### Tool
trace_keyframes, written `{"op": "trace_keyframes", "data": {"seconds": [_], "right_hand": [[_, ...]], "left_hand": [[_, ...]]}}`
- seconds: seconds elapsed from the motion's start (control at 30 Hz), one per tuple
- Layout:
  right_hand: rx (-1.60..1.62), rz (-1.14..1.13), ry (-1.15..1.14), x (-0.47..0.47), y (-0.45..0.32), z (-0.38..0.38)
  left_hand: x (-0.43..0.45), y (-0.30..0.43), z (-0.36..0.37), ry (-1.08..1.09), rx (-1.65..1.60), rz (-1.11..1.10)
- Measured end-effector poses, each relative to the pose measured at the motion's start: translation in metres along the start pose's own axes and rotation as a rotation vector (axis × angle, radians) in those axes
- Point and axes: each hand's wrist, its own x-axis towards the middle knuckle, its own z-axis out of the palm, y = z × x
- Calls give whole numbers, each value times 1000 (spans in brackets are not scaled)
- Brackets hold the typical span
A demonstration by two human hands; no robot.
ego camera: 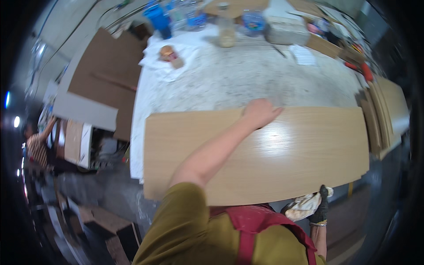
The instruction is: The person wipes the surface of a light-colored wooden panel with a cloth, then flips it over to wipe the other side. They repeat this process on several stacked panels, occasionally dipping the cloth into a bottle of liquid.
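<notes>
A large light wood-grain panel lies flat before me, its near edge overhanging the worktable at my waist. My left hand, bare, is on the panel's far edge, fingers curled over it and partly hidden, the thumb pointing right along the top. My right hand wears a dark glove and holds a stained white rag just below the panel's near right edge.
Bottles, including a clear bottle, stand along the back of the white worktable. A red-handled tool lies at right, beside stacked panels. Brown sheets are at left, where another person works.
</notes>
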Motion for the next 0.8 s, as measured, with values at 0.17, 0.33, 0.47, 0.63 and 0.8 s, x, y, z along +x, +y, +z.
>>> {"op": "trace_keyframes", "data": {"seconds": [0.17,0.33,0.47,0.63,0.8], "right_hand": [[30,79,2,-22,10,-22],[215,106,-113,-25,12,-14],[226,176,-235,-10,39,-39],[-54,143,-329,0,80,-45],[-446,-126,-349,9,105,-39]], "left_hand": [[-19,10,-19,-98,35,67],[-10,3,1,-18,128,45],[-5,4,5,18,124,64],[1,1,11,20,107,95],[-2,-4,7,22,62,204]]}}
